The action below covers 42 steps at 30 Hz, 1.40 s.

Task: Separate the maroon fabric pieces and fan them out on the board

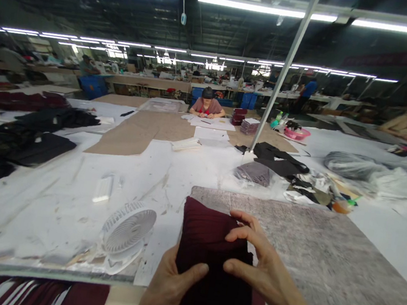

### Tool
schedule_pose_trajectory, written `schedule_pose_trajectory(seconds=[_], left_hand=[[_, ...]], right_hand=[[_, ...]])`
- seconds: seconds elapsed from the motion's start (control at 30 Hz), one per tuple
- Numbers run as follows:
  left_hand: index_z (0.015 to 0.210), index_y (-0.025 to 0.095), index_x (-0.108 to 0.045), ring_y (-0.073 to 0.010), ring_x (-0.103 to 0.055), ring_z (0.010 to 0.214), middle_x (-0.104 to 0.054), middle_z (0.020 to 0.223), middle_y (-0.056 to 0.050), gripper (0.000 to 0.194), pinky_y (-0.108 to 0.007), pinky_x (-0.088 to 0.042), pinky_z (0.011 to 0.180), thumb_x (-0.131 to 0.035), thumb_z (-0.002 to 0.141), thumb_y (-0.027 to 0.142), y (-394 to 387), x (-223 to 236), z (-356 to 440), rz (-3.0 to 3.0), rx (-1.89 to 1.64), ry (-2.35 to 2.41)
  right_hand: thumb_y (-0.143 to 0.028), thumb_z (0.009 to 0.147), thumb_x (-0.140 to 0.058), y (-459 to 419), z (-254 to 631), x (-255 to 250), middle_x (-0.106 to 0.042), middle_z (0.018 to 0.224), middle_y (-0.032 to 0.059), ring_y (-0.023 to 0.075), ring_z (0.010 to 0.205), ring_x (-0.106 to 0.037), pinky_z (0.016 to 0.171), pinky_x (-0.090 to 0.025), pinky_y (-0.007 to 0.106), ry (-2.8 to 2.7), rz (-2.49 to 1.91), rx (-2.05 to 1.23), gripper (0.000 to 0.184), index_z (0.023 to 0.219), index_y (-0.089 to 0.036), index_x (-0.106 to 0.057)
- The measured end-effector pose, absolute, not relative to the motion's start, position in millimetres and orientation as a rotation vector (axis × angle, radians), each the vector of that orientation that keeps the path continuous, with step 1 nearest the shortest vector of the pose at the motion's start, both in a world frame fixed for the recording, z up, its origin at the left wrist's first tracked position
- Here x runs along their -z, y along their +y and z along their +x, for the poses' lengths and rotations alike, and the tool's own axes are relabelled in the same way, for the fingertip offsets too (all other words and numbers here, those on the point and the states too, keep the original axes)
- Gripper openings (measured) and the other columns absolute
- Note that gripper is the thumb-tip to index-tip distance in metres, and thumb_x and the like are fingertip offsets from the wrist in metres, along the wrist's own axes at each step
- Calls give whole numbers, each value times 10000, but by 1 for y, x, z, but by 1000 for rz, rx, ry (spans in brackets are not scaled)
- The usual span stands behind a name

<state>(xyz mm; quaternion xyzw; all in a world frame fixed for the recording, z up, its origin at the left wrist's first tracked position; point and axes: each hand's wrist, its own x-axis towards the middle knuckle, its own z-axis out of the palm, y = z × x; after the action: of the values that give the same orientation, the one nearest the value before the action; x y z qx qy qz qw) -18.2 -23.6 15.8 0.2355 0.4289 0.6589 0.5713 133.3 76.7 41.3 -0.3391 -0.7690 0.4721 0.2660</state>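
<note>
Right of the white fan (129,231), the left hand (168,286) grips a maroon fabric stack (217,255), gathered but not set down; whether the right hand (267,262) pinches or merely touches it is unclear.

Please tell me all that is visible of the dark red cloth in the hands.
The dark red cloth looks soft, ridged near the top and almost black below. Held at the table's near edge, it runs past the picture's bottom. The left hand holds its left side, thumb on its face; the right hand touches its upper right.
</note>
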Motion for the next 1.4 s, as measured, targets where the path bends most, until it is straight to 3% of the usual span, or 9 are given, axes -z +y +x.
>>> schedule_pose_trajectory(seconds=[0.17, 0.3, 0.4, 0.53, 0.73, 0.87, 0.97, 1.2, 1.4], left_hand=[[1207, 167, -558, -267, -667, 903, -744, 877, -72, 598, -398, -506, 857, -754, 642, 185, -24, -16, -22, 420, -1685, 1061], [1279, 175, -481, -285, -653, 957, -742, 894, -77, 711, -423, -495, 885, -763, 626, 158, -22, -19, -20, 323, -1765, 1031], [1290, 165, -466, -299, -650, 962, -739, 902, -95, 736, -431, -498, 879, -765, 618, 133, -22, -19, -18, 303, -1760, 983], [1302, 182, -450, -292, -656, 949, -733, 937, -103, 736, -425, -503, 865, -753, 635, 113, -23, -18, -18, 303, -1694, 912], [1256, 191, -508, -275, -662, 926, -728, 965, -93, 670, -404, -508, 854, -756, 635, 144, -25, -19, -16, 290, -1724, 927], [1086, 157, -640, -258, -677, 862, -741, 894, -84, 463, -374, -524, 817, -755, 637, 172, -28, -21, -14, 382, -1694, 975], [971, 145, -691, -243, -686, 792, -742, 886, -90, 338, -338, -542, 739, -751, 642, 190, -30, -22, -12, 488, -1623, 943], [1041, 180, -661, -252, -674, 883, -744, 892, -72, 399, -357, -528, 799, -751, 652, 170, -29, -21, -16, 420, -1669, 965], [1180, 186, -579, -249, -671, 894, -738, 930, -73, 524, -363, -524, 817, -730, 679, 155, -26, -22, -18, 395, -1718, 960]], right_hand=[[-405, 736, -679, 74, 137, -30, -445, 1291, 58, 272, 1241, -389, 1017, -360, 408, -2000, -847, -1420, 212, 879, -250, -663], [-387, 807, -609, 66, 139, -18, -634, 1057, 53, 240, 1029, -573, 893, -467, 370, -1839, -829, -1676, 204, 924, -244, -697], [-379, 788, -636, 59, 140, -15, -702, 895, 32, 231, 903, -629, 798, -508, 339, -1699, -937, -1815, 232, 963, -242, -701], [-371, 778, -648, 56, 141, -16, -712, 892, 15, 220, 887, -637, 777, -514, 302, -1683, -933, -1789, 219, 949, -246, -705], [-375, 804, -611, 56, 144, -16, -678, 932, 44, 221, 871, -629, 790, -519, 333, -1795, -903, -1699, 200, 903, -215, -675], [-373, 723, -702, 62, 145, -25, -463, 1279, 50, 247, 1147, -498, 918, -467, 340, -1806, -834, -1482, 274, 959, -265, -614], [-400, 680, -736, 67, 144, -33, -377, 1325, 33, 251, 1194, -452, 920, -459, 336, -1802, -836, -1457, 328, 955, -293, -592], [-397, 725, -702, 63, 143, -24, -333, 1380, 17, 240, 1197, -466, 909, -471, 304, -1693, -753, -1680, 294, 993, -307, -622], [-438, 750, -653, 53, 143, -14, -677, 1024, 76, 267, 934, -627, 817, -527, 383, -1741, -918, -1787, 357, 1033, -221, -669]])
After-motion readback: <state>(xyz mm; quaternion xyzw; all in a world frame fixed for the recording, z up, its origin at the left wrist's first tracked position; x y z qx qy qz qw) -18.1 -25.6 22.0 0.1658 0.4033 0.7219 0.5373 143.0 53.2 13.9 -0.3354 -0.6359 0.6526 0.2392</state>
